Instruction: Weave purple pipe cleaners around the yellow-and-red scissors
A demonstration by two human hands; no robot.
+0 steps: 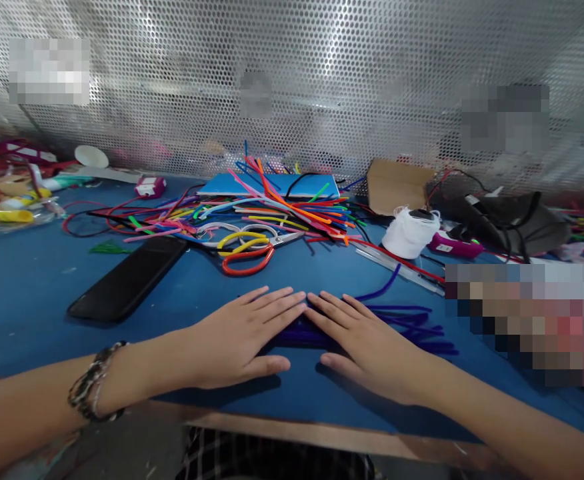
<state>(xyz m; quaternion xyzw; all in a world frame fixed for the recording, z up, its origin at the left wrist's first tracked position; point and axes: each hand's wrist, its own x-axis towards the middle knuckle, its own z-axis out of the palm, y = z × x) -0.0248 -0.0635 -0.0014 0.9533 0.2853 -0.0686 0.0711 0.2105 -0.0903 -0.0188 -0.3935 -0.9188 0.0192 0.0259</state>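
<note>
Several dark blue pipe cleaners [412, 323] lie in a bundle on the blue tabletop, partly hidden under my hands. My left hand [249, 333] rests palm down with fingers stretched out over the bundle's left part. Opposite it, my right hand [357, 340] lies flat too, fingers extended, covering the middle of the bundle. The fingertips of both hands meet or nearly meet. One pipe cleaner curves upward beyond my right hand. Scissors [252, 252] with red and yellow handles lie just past my left hand.
A heap of coloured pipe cleaners [292, 207] lies at the back, by a blue flat box [267, 185]. A black phone [129, 280] sits left. White yarn [410, 233], a clear strip [402, 268] and a brown cardboard piece [399, 187] stand right. Behind rises a perforated metal panel [292, 80].
</note>
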